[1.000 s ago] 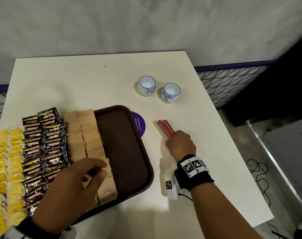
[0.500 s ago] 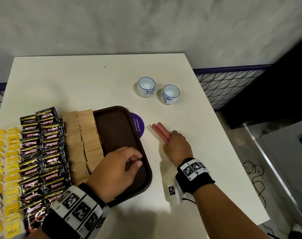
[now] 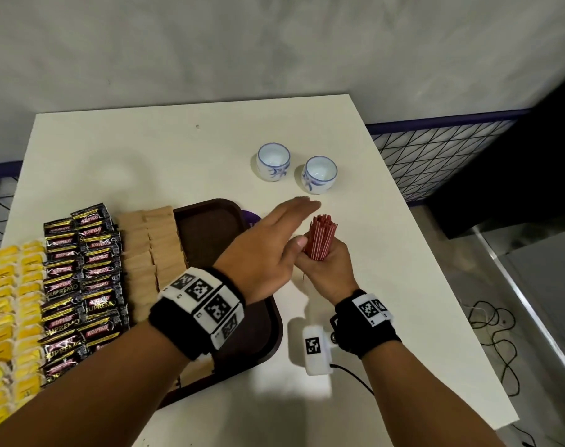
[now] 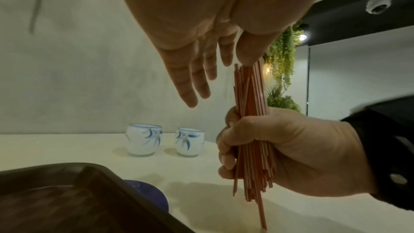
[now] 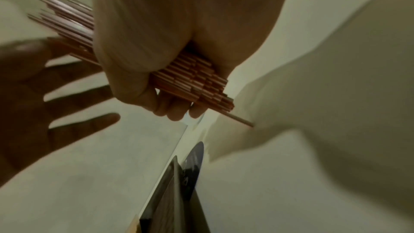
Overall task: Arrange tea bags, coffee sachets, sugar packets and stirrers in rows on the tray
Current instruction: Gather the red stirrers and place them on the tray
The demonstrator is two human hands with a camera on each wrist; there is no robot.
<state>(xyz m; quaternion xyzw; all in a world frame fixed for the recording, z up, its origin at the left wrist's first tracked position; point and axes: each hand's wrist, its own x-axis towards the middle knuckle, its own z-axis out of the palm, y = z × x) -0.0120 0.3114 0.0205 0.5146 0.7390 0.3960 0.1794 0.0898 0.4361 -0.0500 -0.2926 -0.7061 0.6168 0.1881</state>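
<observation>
My right hand [image 3: 326,266] grips a bundle of red stirrers [image 3: 320,237] upright above the table, right of the brown tray [image 3: 210,227]. The bundle's lower ends stick out below the fist [image 4: 253,189]. My left hand [image 3: 274,240] is flat with straight fingers just left of the bundle, its thumb at the stirrers' tops [image 4: 248,67]. Brown sugar packets [image 3: 152,250] fill the tray's left part in two columns. Black coffee sachets [image 3: 81,279] and yellow tea bags [image 3: 7,311] lie in columns further left.
Two small white-and-blue cups [image 3: 273,161] [image 3: 319,174] stand behind the hands. A purple round coaster [image 3: 254,218] peeks out at the tray's right rim. A white tagged device [image 3: 316,350] with a cable lies near my right wrist. The table's right edge [image 3: 436,253] is close.
My right hand lifted the stirrers off the table and stood them upright. My left hand left the tray and moved right, opening flat beside the bundle.
</observation>
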